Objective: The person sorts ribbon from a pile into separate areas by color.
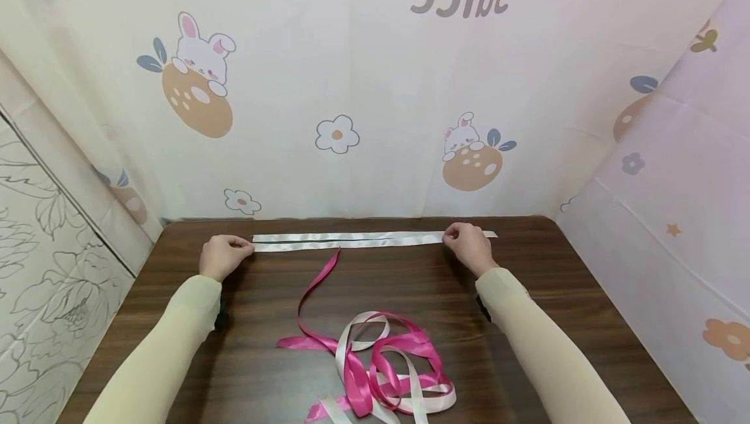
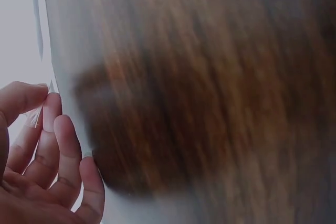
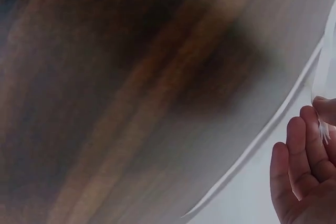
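Two white satin ribbons lie side by side near the far edge of the table. My left hand (image 1: 222, 256) pinches the left end of the nearer ribbon (image 1: 305, 246) between thumb and forefinger. Frayed threads (image 2: 38, 116) show at that end in the left wrist view. At the other side, my right hand (image 1: 470, 246) pinches the same ribbon near its right end, where the right wrist view shows a frayed tip (image 3: 324, 132). The farther ribbon (image 1: 293, 238) reaches out to the right beyond my right hand.
A loose tangle of pink ribbon (image 1: 360, 385) and white ribbon (image 1: 417, 398) lies at the front middle of the dark wooden table (image 1: 551, 294). One pink tail (image 1: 310, 290) runs up to the nearer white ribbon. A printed curtain (image 1: 387, 176) hangs behind the table.
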Demonstrator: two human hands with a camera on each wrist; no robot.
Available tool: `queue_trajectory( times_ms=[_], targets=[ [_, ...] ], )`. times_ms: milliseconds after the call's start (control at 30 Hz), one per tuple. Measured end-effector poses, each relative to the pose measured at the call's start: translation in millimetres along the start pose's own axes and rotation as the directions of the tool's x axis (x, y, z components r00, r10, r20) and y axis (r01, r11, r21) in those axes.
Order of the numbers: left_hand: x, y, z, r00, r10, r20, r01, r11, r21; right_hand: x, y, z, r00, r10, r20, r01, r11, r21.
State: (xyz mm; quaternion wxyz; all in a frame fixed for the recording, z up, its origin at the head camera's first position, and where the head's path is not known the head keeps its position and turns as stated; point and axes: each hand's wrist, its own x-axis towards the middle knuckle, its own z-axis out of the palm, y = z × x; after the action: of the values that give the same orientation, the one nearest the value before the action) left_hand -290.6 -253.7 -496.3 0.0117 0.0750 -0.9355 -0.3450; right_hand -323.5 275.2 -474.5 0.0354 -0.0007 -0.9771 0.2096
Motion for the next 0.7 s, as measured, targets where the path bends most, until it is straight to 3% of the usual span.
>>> queue_trajectory(
  times_ms=[333,700],
  targets=[
    [1.7,3.7,2.3,0.999,-0.033,-0.009,0.033,0.999,0.023,-0.3,9,10,0.999,0.048,0.020,-0.047,0.999,-0.025],
    [3.8,3.5,5.3,0.998,-0.048,-0.029,0.048,0.999,0.008,6.4,9,17,0.996,0.090,-0.010,-0.090,0.995,-0.039]
  ],
)
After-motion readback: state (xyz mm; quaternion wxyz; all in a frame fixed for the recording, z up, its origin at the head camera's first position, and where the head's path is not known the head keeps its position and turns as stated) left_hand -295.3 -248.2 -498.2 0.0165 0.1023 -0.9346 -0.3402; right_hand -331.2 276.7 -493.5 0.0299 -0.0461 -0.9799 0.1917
